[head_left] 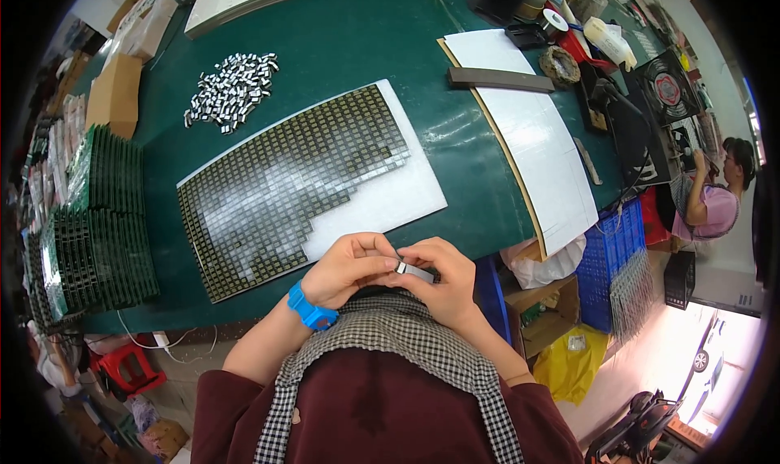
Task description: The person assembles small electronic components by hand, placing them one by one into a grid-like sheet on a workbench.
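Observation:
Close to my body, at the table's front edge, both hands meet fingertip to fingertip. Between them is a small silver metal piece (pixel 417 273). My right hand (pixel 452 284) pinches it between thumb and fingers. The thumb and forefinger of my left hand (pixel 351 266) close on its left end, where a small dark bit shows; I cannot tell whether that is a separate part. Just beyond my hands lies a white sheet (pixel 382 212) covered largely by rows of small square dark-and-silver parts (pixel 284 179). Farther left sits a loose heap of small silver metal pieces (pixel 231 88).
Stacked green circuit boards (pixel 106 220) stand at the left edge. On the right lie a white board (pixel 532 147) and a dark bar (pixel 500 80). A blue crate (pixel 613 253) is below, right. Solder wire and tools clutter the far right corner. Another person (pixel 707 196) sits at right.

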`<act>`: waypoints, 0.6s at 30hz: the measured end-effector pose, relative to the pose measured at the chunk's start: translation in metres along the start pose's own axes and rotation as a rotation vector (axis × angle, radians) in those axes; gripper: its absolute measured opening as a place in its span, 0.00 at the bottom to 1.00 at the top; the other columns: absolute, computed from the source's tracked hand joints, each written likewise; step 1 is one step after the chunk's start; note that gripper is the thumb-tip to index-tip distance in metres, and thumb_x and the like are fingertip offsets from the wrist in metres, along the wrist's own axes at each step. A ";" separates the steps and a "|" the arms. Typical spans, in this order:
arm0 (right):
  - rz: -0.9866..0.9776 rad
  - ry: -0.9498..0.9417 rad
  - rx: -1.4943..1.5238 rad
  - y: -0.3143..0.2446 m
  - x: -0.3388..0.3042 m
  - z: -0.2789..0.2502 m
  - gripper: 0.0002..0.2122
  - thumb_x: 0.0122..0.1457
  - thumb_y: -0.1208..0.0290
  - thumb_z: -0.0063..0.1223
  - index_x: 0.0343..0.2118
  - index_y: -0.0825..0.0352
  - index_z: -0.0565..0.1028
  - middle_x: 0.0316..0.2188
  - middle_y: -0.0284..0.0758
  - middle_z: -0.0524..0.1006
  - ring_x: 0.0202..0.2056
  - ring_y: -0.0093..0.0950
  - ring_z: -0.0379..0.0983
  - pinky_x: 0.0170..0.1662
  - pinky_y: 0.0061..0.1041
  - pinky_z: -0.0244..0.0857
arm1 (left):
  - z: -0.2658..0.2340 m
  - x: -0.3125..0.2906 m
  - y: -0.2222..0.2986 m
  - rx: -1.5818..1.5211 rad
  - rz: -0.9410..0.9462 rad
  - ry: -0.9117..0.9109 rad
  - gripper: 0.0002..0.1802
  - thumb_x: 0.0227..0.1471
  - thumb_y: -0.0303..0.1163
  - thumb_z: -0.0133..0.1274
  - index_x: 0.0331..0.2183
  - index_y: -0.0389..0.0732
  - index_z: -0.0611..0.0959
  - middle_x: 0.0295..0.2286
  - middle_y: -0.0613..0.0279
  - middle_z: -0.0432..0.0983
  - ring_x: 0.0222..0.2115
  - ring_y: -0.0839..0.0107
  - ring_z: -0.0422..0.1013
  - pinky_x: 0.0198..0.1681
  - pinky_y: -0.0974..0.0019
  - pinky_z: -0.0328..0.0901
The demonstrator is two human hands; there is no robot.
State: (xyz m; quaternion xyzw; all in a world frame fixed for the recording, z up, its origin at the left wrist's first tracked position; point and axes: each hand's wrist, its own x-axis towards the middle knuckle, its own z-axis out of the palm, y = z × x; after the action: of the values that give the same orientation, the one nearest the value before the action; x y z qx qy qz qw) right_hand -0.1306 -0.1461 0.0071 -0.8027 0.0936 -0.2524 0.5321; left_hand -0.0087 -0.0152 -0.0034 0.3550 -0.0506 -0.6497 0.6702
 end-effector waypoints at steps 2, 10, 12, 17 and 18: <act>0.139 0.002 0.234 0.005 -0.002 0.001 0.12 0.43 0.76 0.63 0.31 0.70 0.73 0.26 0.33 0.73 0.29 0.23 0.72 0.30 0.19 0.67 | -0.002 0.001 -0.001 -0.044 -0.043 0.014 0.04 0.51 0.25 0.50 0.31 0.35 0.75 0.28 0.61 0.75 0.30 0.75 0.73 0.36 0.74 0.69; 0.585 0.009 0.746 0.012 0.002 -0.003 0.07 0.54 0.75 0.52 0.32 0.73 0.72 0.25 0.34 0.71 0.21 0.20 0.68 0.24 0.15 0.62 | -0.016 -0.006 0.005 -0.209 0.002 0.066 0.08 0.52 0.26 0.49 0.37 0.35 0.75 0.32 0.59 0.75 0.31 0.73 0.73 0.38 0.72 0.70; 0.600 0.014 0.751 0.016 0.003 -0.005 0.07 0.56 0.72 0.50 0.31 0.73 0.72 0.25 0.34 0.71 0.19 0.19 0.66 0.22 0.14 0.59 | -0.028 -0.009 0.024 -0.063 0.215 0.226 0.09 0.52 0.26 0.47 0.37 0.34 0.74 0.33 0.58 0.73 0.35 0.70 0.71 0.41 0.70 0.68; 0.671 0.035 0.709 0.023 0.002 -0.010 0.11 0.59 0.68 0.46 0.33 0.72 0.75 0.23 0.32 0.71 0.20 0.16 0.65 0.23 0.14 0.57 | -0.071 -0.003 0.091 0.258 0.930 0.812 0.22 0.53 0.27 0.48 0.50 0.31 0.67 0.44 0.45 0.68 0.42 0.63 0.69 0.47 0.67 0.64; 0.671 0.038 0.709 0.023 0.004 -0.010 0.11 0.59 0.68 0.46 0.33 0.72 0.75 0.23 0.32 0.71 0.20 0.16 0.65 0.23 0.14 0.57 | -0.063 -0.002 0.089 0.497 0.901 0.874 0.22 0.51 0.27 0.49 0.49 0.33 0.69 0.44 0.47 0.68 0.43 0.62 0.68 0.48 0.65 0.63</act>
State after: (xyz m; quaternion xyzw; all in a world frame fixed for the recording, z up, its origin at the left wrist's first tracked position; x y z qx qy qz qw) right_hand -0.1297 -0.1656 -0.0090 -0.4929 0.2651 -0.0979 0.8229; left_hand 0.0986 0.0033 -0.0009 0.6732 -0.0659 -0.0726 0.7329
